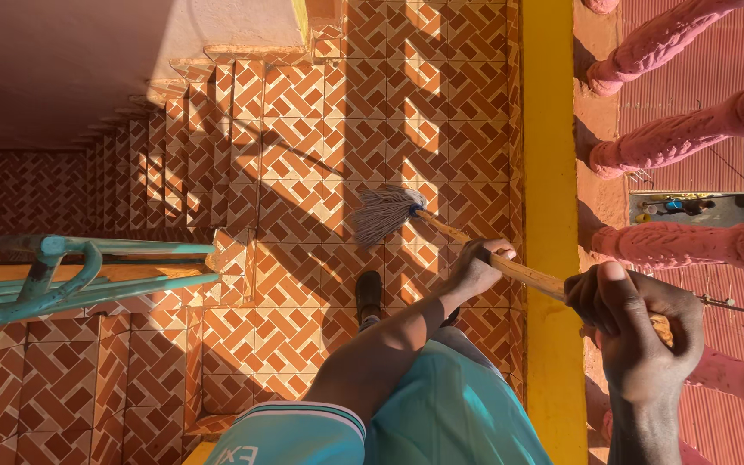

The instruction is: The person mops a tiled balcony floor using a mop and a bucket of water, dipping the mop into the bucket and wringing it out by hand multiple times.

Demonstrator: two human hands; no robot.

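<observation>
While the mop [387, 212] rests its stringy head on the patterned tile floor [303, 146] (just ahead of a dark shoe [368, 294]), its wooden handle is gripped by the left hand [478, 268] and the right hand [639, 323], fingers fully curled.

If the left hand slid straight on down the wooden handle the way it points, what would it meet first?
The left hand grips the wooden mop handle and points down it toward the grey string mop head. That mop head likely comes first, resting on the red-and-cream patterned tile floor; depth is hard to judge.
</observation>
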